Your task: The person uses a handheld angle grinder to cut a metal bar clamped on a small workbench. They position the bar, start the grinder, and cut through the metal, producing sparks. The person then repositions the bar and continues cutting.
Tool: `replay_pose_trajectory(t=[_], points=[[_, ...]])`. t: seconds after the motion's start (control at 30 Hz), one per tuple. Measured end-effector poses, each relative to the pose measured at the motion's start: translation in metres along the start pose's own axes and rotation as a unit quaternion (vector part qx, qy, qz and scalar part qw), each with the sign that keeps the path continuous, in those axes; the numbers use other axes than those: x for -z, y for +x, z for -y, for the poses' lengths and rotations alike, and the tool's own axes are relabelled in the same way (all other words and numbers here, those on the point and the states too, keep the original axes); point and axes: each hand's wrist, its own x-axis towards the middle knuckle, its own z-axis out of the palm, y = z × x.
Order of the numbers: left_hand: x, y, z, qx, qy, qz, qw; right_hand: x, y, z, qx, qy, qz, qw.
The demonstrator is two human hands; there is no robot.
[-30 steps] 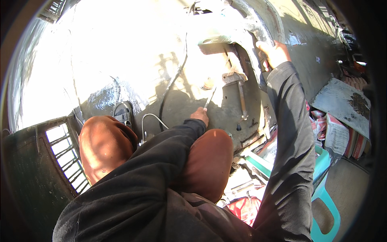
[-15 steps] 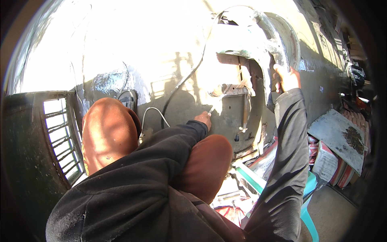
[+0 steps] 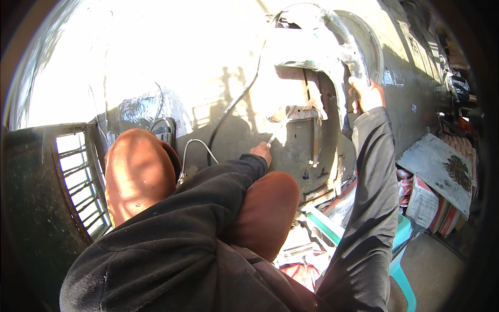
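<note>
My left hand (image 3: 261, 151) is closed around a thin, pale, rod-like tool (image 3: 270, 139), whose exact kind I cannot make out. Its tip points up and away, toward a rusty metal bracket (image 3: 301, 113) in strong sunlight. That bracket sits within the opening of a large curved metal body panel (image 3: 359, 57), worn and partly glossy. On the panel's right side, my right hand (image 3: 369, 96) grips the curved edge, thumb on the inner side. Glare washes out much of the panel's far part.
A dark cable (image 3: 234, 104) loops across the floor to the panel's far end. At left stands a dark panel with a barred opening (image 3: 80, 174). Right of me are a turquoise plastic chair (image 3: 397, 270), a stained grey board (image 3: 434, 164) and stacked packages (image 3: 422, 203).
Both hands keep their grips and stay in nearly the same places. The whole view has shifted very slightly, with the panel a little farther left and up in the picture.
</note>
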Motion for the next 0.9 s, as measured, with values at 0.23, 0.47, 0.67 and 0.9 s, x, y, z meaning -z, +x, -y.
replay_pose_trajectory(t=[0.23,0.47,0.67,0.9], points=[[-0.0019,0.0035,0.0017,-0.005,0.005,-0.005,1.000,-0.0002,0.0013,-0.0013,0.003,0.010,-0.002,1.000],[-0.0051,0.0046,0.0037,-0.004,-0.001,-0.022,1.000,-0.0002,0.0020,-0.0028,0.002,0.009,0.001,1.000],[-0.0064,0.0060,0.0041,-0.005,0.001,-0.025,1.000,-0.0019,-0.0007,-0.0003,-0.007,0.024,-0.007,1.000],[-0.0084,0.0082,0.0063,-0.010,0.008,-0.028,1.000,-0.0029,-0.0053,0.0028,-0.008,0.036,-0.005,0.999]])
